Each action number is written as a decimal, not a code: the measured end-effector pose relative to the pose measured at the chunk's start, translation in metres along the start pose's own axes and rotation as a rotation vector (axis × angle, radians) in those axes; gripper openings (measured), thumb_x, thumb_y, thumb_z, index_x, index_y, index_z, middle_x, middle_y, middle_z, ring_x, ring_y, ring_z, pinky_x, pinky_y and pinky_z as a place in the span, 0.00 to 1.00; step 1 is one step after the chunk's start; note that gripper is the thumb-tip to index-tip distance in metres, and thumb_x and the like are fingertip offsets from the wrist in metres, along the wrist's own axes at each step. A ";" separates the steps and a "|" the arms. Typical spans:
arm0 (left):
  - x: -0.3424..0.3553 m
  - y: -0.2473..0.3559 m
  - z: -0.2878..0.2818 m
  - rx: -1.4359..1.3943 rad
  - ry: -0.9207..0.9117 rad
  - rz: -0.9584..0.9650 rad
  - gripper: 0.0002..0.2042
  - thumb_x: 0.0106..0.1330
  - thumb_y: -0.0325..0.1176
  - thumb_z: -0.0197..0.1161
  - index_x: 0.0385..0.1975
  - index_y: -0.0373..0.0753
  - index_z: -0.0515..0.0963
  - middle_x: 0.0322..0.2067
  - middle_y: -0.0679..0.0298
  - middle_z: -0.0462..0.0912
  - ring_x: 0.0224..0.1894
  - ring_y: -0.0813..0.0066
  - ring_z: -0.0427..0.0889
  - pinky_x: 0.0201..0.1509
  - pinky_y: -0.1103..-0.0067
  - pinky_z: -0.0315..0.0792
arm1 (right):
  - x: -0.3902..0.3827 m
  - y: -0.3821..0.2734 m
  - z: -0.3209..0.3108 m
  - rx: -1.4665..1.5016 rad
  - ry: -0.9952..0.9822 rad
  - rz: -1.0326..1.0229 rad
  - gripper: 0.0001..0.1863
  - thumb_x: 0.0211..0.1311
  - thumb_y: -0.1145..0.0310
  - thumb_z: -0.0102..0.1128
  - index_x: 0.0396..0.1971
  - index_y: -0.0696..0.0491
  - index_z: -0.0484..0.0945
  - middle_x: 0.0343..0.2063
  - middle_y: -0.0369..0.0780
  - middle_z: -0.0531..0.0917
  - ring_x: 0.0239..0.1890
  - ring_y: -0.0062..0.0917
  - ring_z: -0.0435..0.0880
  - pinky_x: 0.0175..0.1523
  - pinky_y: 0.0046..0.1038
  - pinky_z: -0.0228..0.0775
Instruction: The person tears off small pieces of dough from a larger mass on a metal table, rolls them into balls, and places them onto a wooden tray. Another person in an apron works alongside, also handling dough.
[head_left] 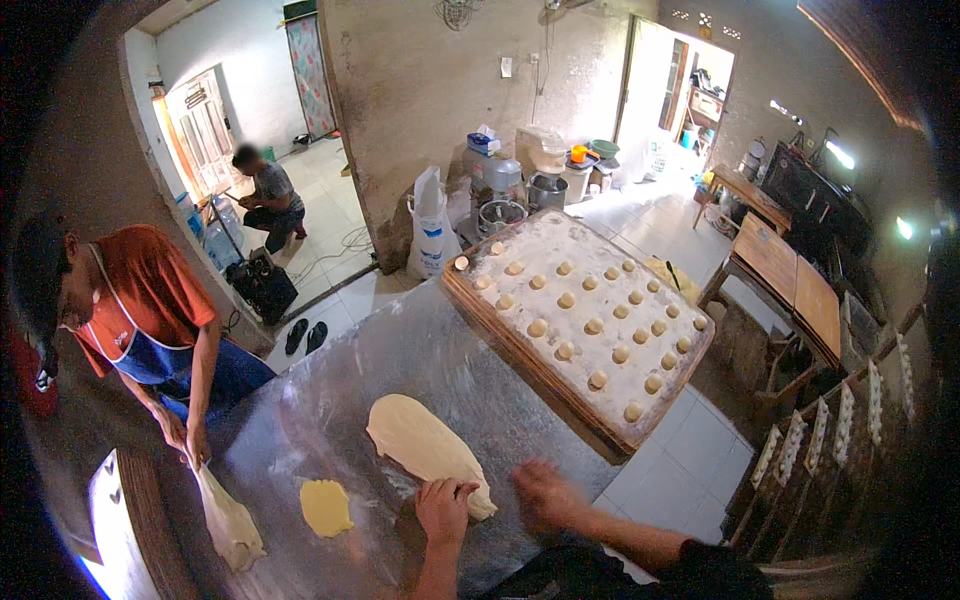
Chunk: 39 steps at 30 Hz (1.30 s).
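Observation:
A long, flattened piece of pale dough (428,440) lies on the grey metal worktable (340,410) in front of me. My left hand (443,510) is at its near end, fingers curled over the edge and closed on the dough. To the right of that end, just above the tabletop, my right hand (545,495) is smeared by motion, and its fingers cannot be made out. A flat yellow slab (326,508), apart from the dough, lies to the left on the table.
At the left, a co-worker (160,310) in an apron holds a stretched dough piece (228,520). Floured boards (520,250) with several dough balls are stacked at the table's far right. Racked trays (818,437) stand right; another person (270,195) crouches in the back room.

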<state>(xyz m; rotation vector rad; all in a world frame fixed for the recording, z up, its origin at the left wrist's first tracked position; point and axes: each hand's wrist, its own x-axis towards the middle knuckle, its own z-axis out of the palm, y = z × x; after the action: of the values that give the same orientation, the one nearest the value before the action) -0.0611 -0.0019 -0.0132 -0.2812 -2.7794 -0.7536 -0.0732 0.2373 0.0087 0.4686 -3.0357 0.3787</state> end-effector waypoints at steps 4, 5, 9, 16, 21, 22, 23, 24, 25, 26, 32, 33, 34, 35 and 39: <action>0.005 0.033 -0.016 -0.187 -0.011 -0.082 0.08 0.66 0.38 0.69 0.41 0.44 0.87 0.36 0.65 0.87 0.40 0.58 0.84 0.46 0.64 0.75 | -0.039 0.003 0.014 0.053 -0.065 0.007 0.22 0.72 0.59 0.53 0.62 0.51 0.76 0.64 0.55 0.73 0.68 0.54 0.68 0.72 0.57 0.57; 0.013 0.047 -0.032 -0.187 0.071 -0.132 0.08 0.69 0.35 0.66 0.41 0.40 0.87 0.36 0.63 0.87 0.37 0.58 0.84 0.44 0.63 0.77 | -0.026 -0.005 0.023 0.080 -0.034 -0.034 0.23 0.72 0.58 0.53 0.62 0.51 0.76 0.64 0.55 0.72 0.69 0.54 0.67 0.72 0.57 0.57; -0.026 0.020 -0.031 -0.234 0.333 -0.181 0.09 0.72 0.33 0.61 0.40 0.38 0.86 0.35 0.59 0.87 0.37 0.59 0.85 0.41 0.64 0.78 | -0.007 0.021 0.028 0.117 0.016 0.013 0.25 0.71 0.56 0.56 0.62 0.50 0.75 0.66 0.56 0.70 0.71 0.54 0.65 0.73 0.56 0.55; -0.044 0.030 -0.058 -0.342 0.152 -0.269 0.10 0.73 0.33 0.60 0.37 0.35 0.86 0.29 0.57 0.85 0.28 0.61 0.84 0.35 0.69 0.78 | 0.028 -0.003 0.034 0.101 0.094 -0.050 0.25 0.71 0.57 0.56 0.64 0.48 0.72 0.65 0.56 0.71 0.69 0.53 0.67 0.75 0.53 0.54; -0.064 0.039 -0.055 -0.408 0.190 -0.455 0.12 0.74 0.34 0.58 0.36 0.35 0.86 0.26 0.58 0.85 0.26 0.66 0.84 0.32 0.72 0.76 | 0.051 0.048 0.008 0.085 0.154 0.047 0.25 0.72 0.63 0.54 0.67 0.46 0.71 0.66 0.54 0.72 0.69 0.52 0.69 0.71 0.54 0.62; -0.054 0.048 -0.058 -0.406 0.190 -0.425 0.12 0.75 0.35 0.58 0.36 0.35 0.86 0.25 0.58 0.85 0.26 0.67 0.84 0.32 0.73 0.76 | 0.061 0.043 0.019 0.091 0.355 0.034 0.24 0.71 0.65 0.55 0.67 0.46 0.72 0.65 0.54 0.73 0.68 0.52 0.70 0.70 0.55 0.64; -0.045 0.052 -0.063 -0.383 0.218 -0.399 0.13 0.75 0.35 0.57 0.36 0.34 0.86 0.25 0.59 0.85 0.26 0.67 0.84 0.31 0.74 0.76 | 0.066 0.024 0.019 0.114 0.226 -0.024 0.22 0.72 0.65 0.55 0.65 0.45 0.75 0.66 0.54 0.73 0.69 0.52 0.70 0.71 0.56 0.63; -0.044 0.057 -0.063 -0.354 0.228 -0.400 0.13 0.75 0.35 0.57 0.36 0.35 0.86 0.25 0.58 0.85 0.26 0.67 0.84 0.32 0.73 0.76 | 0.051 0.023 0.025 0.201 0.163 -0.102 0.23 0.72 0.63 0.55 0.65 0.44 0.74 0.66 0.54 0.72 0.70 0.52 0.69 0.72 0.56 0.60; -0.042 0.061 -0.064 -0.322 0.228 -0.392 0.13 0.76 0.36 0.57 0.36 0.35 0.86 0.25 0.58 0.85 0.26 0.67 0.84 0.32 0.73 0.76 | 0.022 0.028 0.034 0.290 0.104 -0.169 0.23 0.72 0.62 0.54 0.65 0.44 0.74 0.67 0.54 0.71 0.70 0.52 0.68 0.74 0.56 0.56; -0.046 0.065 -0.066 -0.290 0.209 -0.395 0.14 0.76 0.36 0.57 0.37 0.35 0.86 0.25 0.58 0.86 0.26 0.67 0.84 0.32 0.73 0.77 | -0.004 0.040 0.040 0.385 0.028 -0.224 0.23 0.72 0.60 0.54 0.66 0.43 0.74 0.68 0.54 0.70 0.71 0.52 0.67 0.76 0.55 0.53; -0.026 0.087 -0.046 -0.304 0.002 -0.562 0.16 0.75 0.45 0.60 0.46 0.36 0.82 0.26 0.54 0.86 0.30 0.57 0.88 0.35 0.66 0.79 | 0.051 0.052 0.000 0.163 0.192 -0.162 0.28 0.71 0.57 0.58 0.70 0.43 0.71 0.68 0.51 0.73 0.70 0.49 0.70 0.76 0.54 0.50; -0.029 0.093 -0.041 -0.204 0.019 -0.600 0.18 0.75 0.46 0.61 0.51 0.37 0.79 0.28 0.52 0.87 0.32 0.53 0.88 0.36 0.64 0.79 | 0.035 0.049 -0.009 0.219 0.166 -0.139 0.29 0.71 0.54 0.57 0.70 0.44 0.70 0.68 0.51 0.72 0.70 0.48 0.70 0.76 0.55 0.50; -0.031 0.097 -0.038 -0.096 0.032 -0.627 0.21 0.74 0.48 0.61 0.55 0.38 0.76 0.30 0.50 0.87 0.34 0.49 0.88 0.37 0.62 0.80 | 0.022 0.042 -0.028 0.281 0.149 -0.109 0.31 0.71 0.51 0.57 0.71 0.44 0.69 0.68 0.51 0.72 0.71 0.47 0.69 0.76 0.56 0.50; -0.025 0.108 -0.033 -0.011 0.028 -0.651 0.23 0.74 0.49 0.61 0.59 0.38 0.73 0.33 0.48 0.86 0.36 0.46 0.88 0.39 0.60 0.79 | 0.015 0.051 -0.055 0.240 0.296 -0.089 0.31 0.69 0.45 0.58 0.65 0.49 0.73 0.57 0.51 0.82 0.59 0.43 0.82 0.68 0.53 0.64; 0.000 0.154 -0.020 0.251 -0.057 -0.741 0.29 0.73 0.48 0.61 0.65 0.35 0.64 0.42 0.41 0.85 0.42 0.38 0.86 0.47 0.54 0.78 | 0.020 0.059 -0.083 0.293 -0.274 0.179 0.18 0.68 0.52 0.61 0.48 0.48 0.76 0.22 0.47 0.85 0.34 0.44 0.88 0.43 0.47 0.78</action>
<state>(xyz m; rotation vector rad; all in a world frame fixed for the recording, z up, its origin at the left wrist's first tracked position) -0.0191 0.1182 0.0753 0.8228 -2.9750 -0.5143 -0.1090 0.3066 0.0772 0.2786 -3.3118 0.8440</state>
